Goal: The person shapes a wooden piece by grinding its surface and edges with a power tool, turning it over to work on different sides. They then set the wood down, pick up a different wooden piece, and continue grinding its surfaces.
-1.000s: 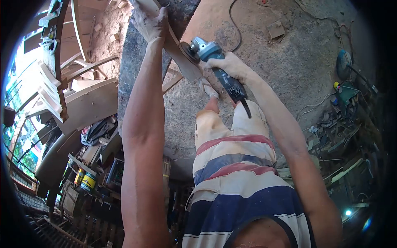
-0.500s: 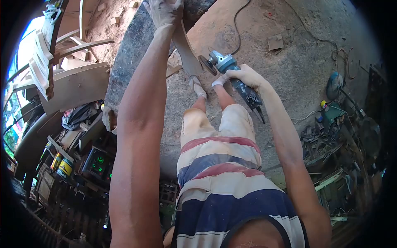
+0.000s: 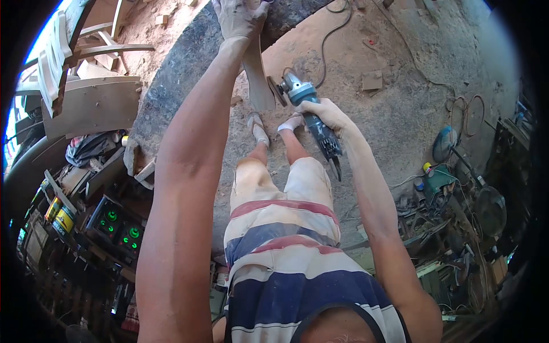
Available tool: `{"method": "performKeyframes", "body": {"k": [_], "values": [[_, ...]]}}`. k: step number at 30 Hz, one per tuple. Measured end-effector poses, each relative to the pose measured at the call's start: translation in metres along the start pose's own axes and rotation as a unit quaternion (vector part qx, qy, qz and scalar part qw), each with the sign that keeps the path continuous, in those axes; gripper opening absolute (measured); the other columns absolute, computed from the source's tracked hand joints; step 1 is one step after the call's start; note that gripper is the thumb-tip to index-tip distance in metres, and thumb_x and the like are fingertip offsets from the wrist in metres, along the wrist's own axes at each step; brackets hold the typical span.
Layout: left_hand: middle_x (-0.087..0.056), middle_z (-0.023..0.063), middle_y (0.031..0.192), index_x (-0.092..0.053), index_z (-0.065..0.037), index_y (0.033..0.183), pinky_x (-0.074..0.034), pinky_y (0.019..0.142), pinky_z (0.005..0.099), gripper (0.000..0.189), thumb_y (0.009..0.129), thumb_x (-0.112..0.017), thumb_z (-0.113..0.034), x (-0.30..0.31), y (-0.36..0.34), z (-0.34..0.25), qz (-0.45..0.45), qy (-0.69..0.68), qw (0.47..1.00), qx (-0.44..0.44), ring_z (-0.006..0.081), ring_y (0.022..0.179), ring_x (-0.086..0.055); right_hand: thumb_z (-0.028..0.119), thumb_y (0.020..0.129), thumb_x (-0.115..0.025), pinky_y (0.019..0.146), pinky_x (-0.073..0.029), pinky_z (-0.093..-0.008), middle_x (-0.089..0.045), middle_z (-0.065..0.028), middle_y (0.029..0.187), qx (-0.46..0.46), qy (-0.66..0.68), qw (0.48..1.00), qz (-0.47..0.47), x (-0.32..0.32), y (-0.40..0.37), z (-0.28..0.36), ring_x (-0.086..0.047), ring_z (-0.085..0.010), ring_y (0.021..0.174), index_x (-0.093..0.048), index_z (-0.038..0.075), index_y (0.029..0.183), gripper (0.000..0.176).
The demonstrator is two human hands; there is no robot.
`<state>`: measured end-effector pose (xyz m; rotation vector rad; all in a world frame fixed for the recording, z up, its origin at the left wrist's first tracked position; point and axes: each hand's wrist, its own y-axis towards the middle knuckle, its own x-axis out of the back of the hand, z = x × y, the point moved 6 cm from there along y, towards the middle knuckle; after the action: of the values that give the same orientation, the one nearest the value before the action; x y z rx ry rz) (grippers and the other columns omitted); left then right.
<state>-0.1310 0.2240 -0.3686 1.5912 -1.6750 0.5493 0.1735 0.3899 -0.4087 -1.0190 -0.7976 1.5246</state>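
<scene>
My left hand (image 3: 240, 18) is closed around the upper end of a curved wooden piece (image 3: 258, 83) at the edge of a dark, worn slab bench (image 3: 183, 80). The free end of the wood hangs out past the bench, pointing down towards my feet. In my right hand (image 3: 327, 113) is a blue-green angle grinder (image 3: 304, 92), gripped around its body with the head pointing up. Its disc (image 3: 277, 90) stands edge-on right beside the wood's right side, near the lower end.
The grinder's cord (image 3: 323, 51) runs up across the dusty floor. Curved wooden parts (image 3: 91, 106) lean at left, above a speaker box with green lights (image 3: 117, 228). A fan (image 3: 445, 143), wires and scrap clutter the right side. A small board (image 3: 372, 80) lies on the floor.
The grinder has tilted more upright, and its disc now stands closer along the wood's side. My view has shifted, so the surroundings sit differently in frame. The left hand keeps its hold.
</scene>
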Motion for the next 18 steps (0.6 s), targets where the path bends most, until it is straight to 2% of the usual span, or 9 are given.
{"method": "performKeyframes", "body": {"k": [2, 5, 8, 12, 13, 16, 18], "values": [[-0.043, 0.0296, 0.173, -0.032, -0.001, 0.175, -0.024, 0.137, 0.0520, 0.107, 0.085, -0.085, -0.024, -0.003, 0.001, 0.001, 0.002, 0.008, 1.000, 0.003, 0.0446, 0.163, -0.037, 0.040, 0.092, -0.082, 0.060, -0.057, -0.0296, -0.075, -0.0093, 0.081, -0.016, 0.030, 0.999, 0.000, -0.002, -0.008, 0.003, -0.072, -0.0162, 0.064, -0.079, -0.001, 0.105, 0.043], [-0.039, 0.0298, 0.175, -0.029, 0.001, 0.175, -0.022, 0.138, 0.0533, 0.107, 0.086, -0.084, -0.024, -0.010, 0.003, 0.009, 0.009, 0.004, 1.000, -0.011, 0.0453, 0.165, -0.033, 0.041, 0.090, -0.085, 0.061, -0.058, -0.0301, -0.074, -0.0082, 0.083, 0.015, 0.051, 0.998, -0.028, -0.007, -0.008, 0.016, -0.073, -0.0173, 0.064, -0.077, -0.002, 0.104, 0.045], [-0.041, 0.0310, 0.173, -0.028, 0.003, 0.174, -0.024, 0.137, 0.0544, 0.110, 0.086, -0.084, -0.033, -0.012, -0.009, 0.028, 0.000, 0.029, 0.998, -0.048, 0.0474, 0.163, -0.036, 0.038, 0.088, -0.088, 0.058, -0.062, -0.0314, -0.074, -0.0089, 0.083, 0.022, 0.090, 0.995, -0.047, 0.001, 0.001, 0.016, -0.076, -0.0191, 0.064, -0.075, -0.001, 0.105, 0.045], [-0.044, 0.0326, 0.170, -0.027, 0.005, 0.173, -0.026, 0.135, 0.0558, 0.115, 0.087, -0.084, -0.046, -0.020, -0.019, 0.039, -0.003, 0.062, 0.993, -0.097, 0.0502, 0.159, -0.040, 0.040, 0.083, -0.091, 0.057, -0.059, -0.0328, -0.073, -0.0084, 0.079, 0.015, 0.125, 0.990, -0.058, 0.001, -0.009, 0.004, -0.072, -0.0183, 0.061, -0.076, -0.001, 0.100, 0.047], [-0.040, 0.0340, 0.173, -0.025, 0.006, 0.174, -0.021, 0.137, 0.0561, 0.116, 0.088, -0.084, -0.045, -0.021, -0.027, 0.040, 0.017, 0.049, 0.996, -0.075, 0.0503, 0.163, -0.036, 0.042, 0.081, -0.093, 0.057, -0.058, -0.0334, -0.073, -0.0086, 0.077, 0.018, 0.137, 0.989, -0.057, -0.002, -0.007, 0.002, -0.071, -0.0183, 0.059, -0.077, -0.001, 0.097, 0.049], [-0.041, 0.0347, 0.172, -0.024, 0.007, 0.174, -0.022, 0.137, 0.0556, 0.116, 0.089, -0.083, -0.045, -0.016, -0.026, 0.033, 0.021, 0.049, 0.996, -0.070, 0.0511, 0.162, -0.037, 0.042, 0.081, -0.092, 0.057, -0.058, -0.0347, -0.073, -0.0086, 0.078, 0.009, 0.099, 0.994, -0.050, -0.009, -0.006, 0.002, -0.071, -0.0182, 0.060, -0.077, -0.002, 0.099, 0.050], [-0.041, 0.0350, 0.172, -0.025, 0.007, 0.173, -0.022, 0.137, 0.0553, 0.115, 0.089, -0.084, -0.045, -0.013, -0.025, 0.030, 0.025, 0.052, 0.996, -0.070, 0.0511, 0.162, -0.037, 0.044, 0.082, -0.091, 0.057, -0.055, -0.0324, -0.071, -0.0060, 0.077, 0.027, 0.092, 0.995, -0.041, -0.014, 0.007, 0.008, -0.068, -0.0159, 0.060, -0.077, -0.001, 0.098, 0.049]]}}
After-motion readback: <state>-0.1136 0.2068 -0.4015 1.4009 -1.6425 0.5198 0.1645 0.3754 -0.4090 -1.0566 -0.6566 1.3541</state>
